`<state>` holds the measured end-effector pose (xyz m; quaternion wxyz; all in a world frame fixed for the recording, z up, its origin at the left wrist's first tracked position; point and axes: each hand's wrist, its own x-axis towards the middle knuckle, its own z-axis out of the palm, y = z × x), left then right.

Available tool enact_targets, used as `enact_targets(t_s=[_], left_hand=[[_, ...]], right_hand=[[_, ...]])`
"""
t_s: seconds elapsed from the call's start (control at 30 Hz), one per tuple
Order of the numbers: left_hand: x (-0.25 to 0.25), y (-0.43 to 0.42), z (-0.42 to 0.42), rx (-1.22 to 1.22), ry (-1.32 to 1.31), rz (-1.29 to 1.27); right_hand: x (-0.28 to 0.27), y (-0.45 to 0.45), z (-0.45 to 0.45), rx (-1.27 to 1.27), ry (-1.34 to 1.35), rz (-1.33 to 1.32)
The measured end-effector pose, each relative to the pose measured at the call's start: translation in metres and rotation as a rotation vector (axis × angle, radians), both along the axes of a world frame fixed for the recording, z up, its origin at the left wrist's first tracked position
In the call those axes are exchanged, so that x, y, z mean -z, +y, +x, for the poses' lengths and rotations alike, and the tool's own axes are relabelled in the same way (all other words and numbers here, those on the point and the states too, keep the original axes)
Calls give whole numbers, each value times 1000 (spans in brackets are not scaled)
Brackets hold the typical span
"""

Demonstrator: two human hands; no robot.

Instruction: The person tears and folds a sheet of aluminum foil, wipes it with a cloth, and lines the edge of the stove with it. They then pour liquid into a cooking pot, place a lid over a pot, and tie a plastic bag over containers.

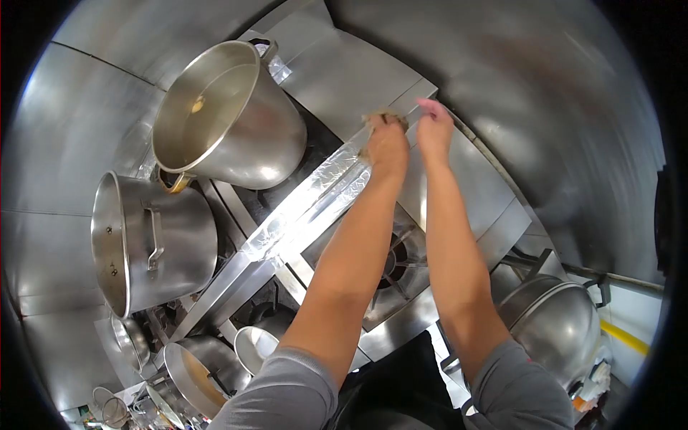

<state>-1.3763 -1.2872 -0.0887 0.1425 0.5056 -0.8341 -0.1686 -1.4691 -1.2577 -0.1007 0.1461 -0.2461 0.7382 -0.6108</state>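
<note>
My left hand [389,149] is closed on a crumpled brownish cloth [390,117], which presses on the steel surface at the far end of the foil-covered ledge [297,211]. Beside it on the right, my right hand [434,136] is raised near the steel wall, fingers loosely bent and partly turned away; I see nothing in it. Below my forearms lies a gas burner [393,259] with a black grate. Left of the ledge stands a large steel pot [269,136] with clear liquid and a small yellowish piece inside.
A second deep steel pot [175,236] stands at the left. Several pans, including one with brownish contents [190,380], are crowded at the lower left. At the right are a steel wok [559,322] and a yellow handle [623,335]. Steel walls [530,143] enclose the stove.
</note>
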Motion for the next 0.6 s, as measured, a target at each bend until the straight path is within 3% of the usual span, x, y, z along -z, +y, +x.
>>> enact_targets(t_s=[0.07, 0.13, 0.23, 0.37, 0.53, 0.6], left_hand=[[3, 5, -8, 124, 22, -99], [11, 13, -11, 239, 48, -197], [51, 31, 34, 383, -133, -294], [54, 55, 153, 19, -355, 95], [63, 82, 319, -223, -561, 276], [41, 90, 360, -288, -649, 282]], right_hand=[[6, 22, -2, 174, -212, -221], [11, 43, -4, 268, -336, -284], [28, 66, 2, 366, -525, -337], [61, 74, 20, 321, -582, -299], [66, 71, 57, 258, -545, -206], [65, 66, 71, 182, -517, -132]])
